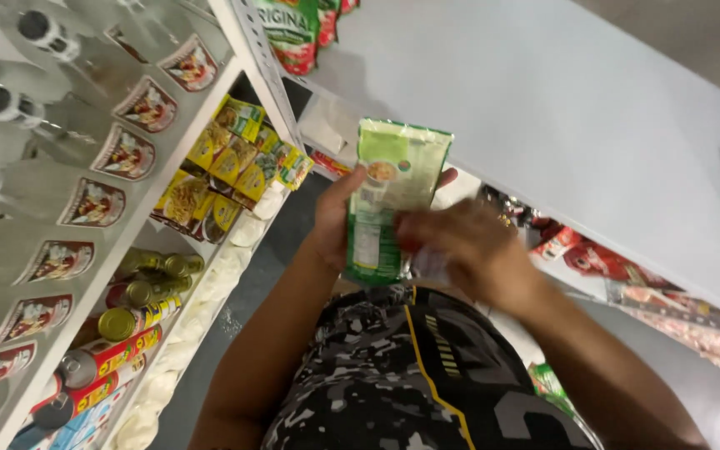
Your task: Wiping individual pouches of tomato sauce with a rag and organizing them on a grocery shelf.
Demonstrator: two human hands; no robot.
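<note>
- We see the left hand (335, 221) wrapped around a green and white packet (389, 200), thumb up along its near edge and fingertips showing past its far edge, so the packet stands nearly upright in the palm.
- We see the right hand (460, 246) just beside it, touching the lower right part of the packet; the hand is blurred, its fingers curl loosely toward the packet, and we cannot tell whether they pinch it or only rest on it.
- The packet sits between both hands, above the grey camouflage shirt (393, 375) with its yellow stripe, which lies directly below the wrists.
- To the left of the left hand we find a white shelf unit (168, 175): yellow noodle packs (227, 167) at the level of that hand, well apart from it.
- Further down from them lie tins and cans (139, 292), gold, red and yellow, on their sides.
- Above those, on the top left shelf, rows of clear bottles with dark caps (60, 108) and red oval labels fill the space.
- Beyond the fingertips, above the packet, a broad white shelf board (560, 100) runs across, with red and green pouches (297, 29) hanging at its upper edge.
- Right of the right hand, under that board, we make out red and pink packets (593, 254), blurred.
</note>
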